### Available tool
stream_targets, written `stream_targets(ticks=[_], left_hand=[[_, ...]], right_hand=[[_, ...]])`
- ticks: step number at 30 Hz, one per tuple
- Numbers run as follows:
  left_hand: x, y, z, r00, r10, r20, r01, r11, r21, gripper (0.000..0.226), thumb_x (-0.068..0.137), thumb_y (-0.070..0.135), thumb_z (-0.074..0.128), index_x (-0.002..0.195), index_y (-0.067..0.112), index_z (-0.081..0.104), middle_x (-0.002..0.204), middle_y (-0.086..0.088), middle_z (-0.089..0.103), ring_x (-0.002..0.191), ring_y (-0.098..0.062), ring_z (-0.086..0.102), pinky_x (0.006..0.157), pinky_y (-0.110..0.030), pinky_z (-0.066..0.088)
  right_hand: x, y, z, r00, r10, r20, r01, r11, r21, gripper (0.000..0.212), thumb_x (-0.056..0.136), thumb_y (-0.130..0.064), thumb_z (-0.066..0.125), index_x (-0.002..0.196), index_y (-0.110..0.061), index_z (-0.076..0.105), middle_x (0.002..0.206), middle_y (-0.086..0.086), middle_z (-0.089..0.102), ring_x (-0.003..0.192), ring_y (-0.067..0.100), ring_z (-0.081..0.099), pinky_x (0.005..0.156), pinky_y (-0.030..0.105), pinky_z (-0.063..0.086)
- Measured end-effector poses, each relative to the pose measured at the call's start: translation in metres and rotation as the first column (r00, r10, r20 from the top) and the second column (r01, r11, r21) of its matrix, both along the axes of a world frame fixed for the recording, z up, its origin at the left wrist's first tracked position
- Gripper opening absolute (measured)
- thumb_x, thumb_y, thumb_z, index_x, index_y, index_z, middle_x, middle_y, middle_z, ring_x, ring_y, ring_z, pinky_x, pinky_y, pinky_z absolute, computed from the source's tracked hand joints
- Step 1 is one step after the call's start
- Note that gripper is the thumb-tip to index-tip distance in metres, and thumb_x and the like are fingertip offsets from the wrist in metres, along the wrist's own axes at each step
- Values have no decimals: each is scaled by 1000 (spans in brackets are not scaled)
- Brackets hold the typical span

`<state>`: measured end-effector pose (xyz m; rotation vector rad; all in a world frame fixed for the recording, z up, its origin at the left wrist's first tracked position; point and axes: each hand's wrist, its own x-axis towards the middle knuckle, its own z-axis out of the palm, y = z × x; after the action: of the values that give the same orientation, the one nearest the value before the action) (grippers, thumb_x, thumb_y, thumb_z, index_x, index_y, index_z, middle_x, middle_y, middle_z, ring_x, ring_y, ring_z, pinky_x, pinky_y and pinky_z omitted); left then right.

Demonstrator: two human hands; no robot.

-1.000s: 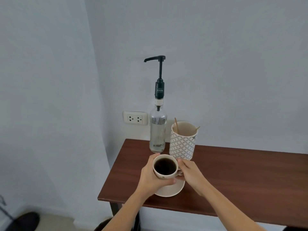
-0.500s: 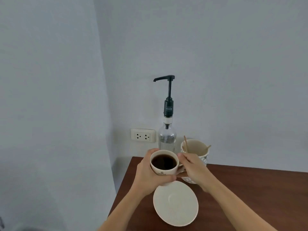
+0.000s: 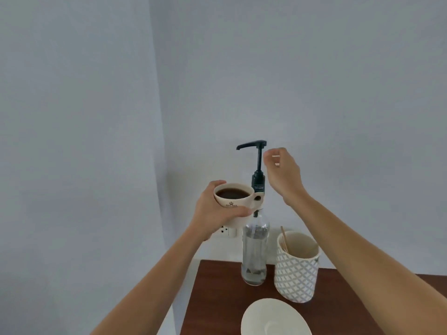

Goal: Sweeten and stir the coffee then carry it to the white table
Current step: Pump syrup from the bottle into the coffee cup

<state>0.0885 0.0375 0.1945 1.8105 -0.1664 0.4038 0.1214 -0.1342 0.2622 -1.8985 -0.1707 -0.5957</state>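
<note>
My left hand (image 3: 214, 210) grips a cream cup of black coffee (image 3: 235, 201), lifted in the air below the black spout of the pump (image 3: 252, 144). The pump tops a clear glass syrup bottle (image 3: 255, 252) that stands at the back of the brown table (image 3: 217, 298). My right hand (image 3: 281, 172) hovers just right of the pump head, fingers loosely apart, holding nothing. The cup's cream saucer (image 3: 275, 319) lies bare on the table near me.
A white lattice-patterned holder (image 3: 296, 274) with wooden stir sticks stands right of the bottle. A wall socket (image 3: 225, 230) sits behind my left wrist. The table's left edge runs close to the wall corner.
My left hand has raised the cup off the saucer up under the pump spout. My right hand let go of the cup's handle and rose beside the pump head.
</note>
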Motion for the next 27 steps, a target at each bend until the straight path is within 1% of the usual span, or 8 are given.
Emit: stream_targets(ticks=[3, 7, 9, 12, 15, 18, 23, 27], left_hand=[[10, 4, 13, 1000, -12, -1, 12, 1000, 4, 97, 33, 44, 90, 121, 29, 54, 108, 8, 67, 99, -13, 65, 85, -40, 59], [24, 5, 27, 1000, -18, -11, 18, 999, -35, 99, 31, 42, 91, 122, 28, 54, 110, 5, 68, 100, -15, 67, 85, -39, 59], [29, 5, 34, 1000, -20, -11, 20, 999, -43, 101, 30, 42, 91, 123, 27, 54, 111, 5, 68, 101, -16, 67, 83, -38, 59], [35, 5, 42, 1000, -26, -4, 26, 999, -41, 100, 30, 43, 90, 122, 26, 54, 110, 5, 68, 99, -16, 67, 81, -37, 59], [39, 5, 48, 1000, -31, -4, 30, 999, -38, 99, 30, 43, 89, 121, 25, 53, 109, 4, 68, 98, -16, 67, 79, -36, 59], [43, 5, 51, 999, -30, -17, 29, 998, -47, 99, 30, 43, 88, 121, 25, 53, 109, 3, 67, 99, -19, 67, 79, -38, 60], [47, 3, 55, 999, -39, -31, 37, 998, -50, 100, 28, 43, 86, 120, 25, 53, 109, 2, 67, 99, -20, 66, 79, -40, 58], [49, 3, 57, 999, -33, -43, 31, 999, -45, 98, 28, 42, 88, 118, 27, 54, 110, 2, 67, 100, -19, 66, 80, -39, 59]], right_hand=[[17, 13, 19, 999, 31, -34, -28, 995, 92, 33, 103, -44, 39, 116, -18, 54, 91, -2, 58, 78, 13, 54, 79, 35, 46], [30, 28, 28, 998, 55, -25, -49, 979, 199, 57, 100, -58, 34, 104, -8, 62, 89, 7, 62, 78, 21, 57, 77, 39, 49], [34, 34, 30, 999, 38, 5, -38, 967, 252, 64, 97, -61, 37, 93, -2, 61, 82, 7, 61, 75, 21, 57, 81, 46, 54], [39, 41, 29, 998, 9, 57, -24, 961, 274, 44, 94, -51, 51, 75, -12, 55, 72, 4, 60, 71, 18, 58, 86, 53, 55], [42, 44, 25, 998, 9, 59, -29, 938, 346, 28, 95, -32, 54, 73, -15, 56, 64, 0, 65, 71, 19, 66, 80, 51, 61], [42, 45, 21, 998, 0, 69, -26, 929, 368, 25, 95, -27, 51, 74, -14, 56, 68, 6, 73, 78, 26, 75, 75, 43, 63], [46, 48, 17, 996, -10, 84, -20, 935, 353, 25, 94, -27, 49, 78, -8, 55, 71, 10, 77, 65, 24, 76, 75, 43, 60], [46, 49, 15, 993, -52, 102, 14, 940, 341, 26, 94, -28, 48, 77, -9, 56, 67, 6, 77, 72, 24, 75, 79, 43, 59]])
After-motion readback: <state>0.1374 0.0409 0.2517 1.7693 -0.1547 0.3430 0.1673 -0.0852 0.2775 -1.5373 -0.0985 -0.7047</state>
